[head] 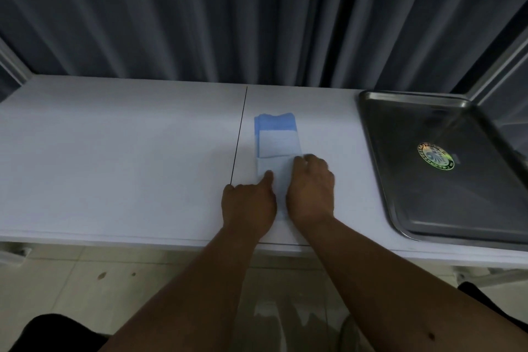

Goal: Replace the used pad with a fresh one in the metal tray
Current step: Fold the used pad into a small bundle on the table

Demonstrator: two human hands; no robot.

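A folded pad (276,138), blue at its far end and white toward me, lies flat on the white table near the middle. My left hand (249,205) rests on the pad's near left corner, index finger stretched out on it. My right hand (312,188) lies on the near right part of the pad, its fingers curled down onto a folded edge. The pad's near end is hidden under both hands. The metal tray (380,151) sits at the right of the table with nothing in it except a round shiny sticker (436,156).
The white table (114,157) has a dark seam (239,134) running front to back just left of the pad. Grey curtains (200,14) hang behind it. The table's front edge lies close below my wrists, with tiled floor underneath.
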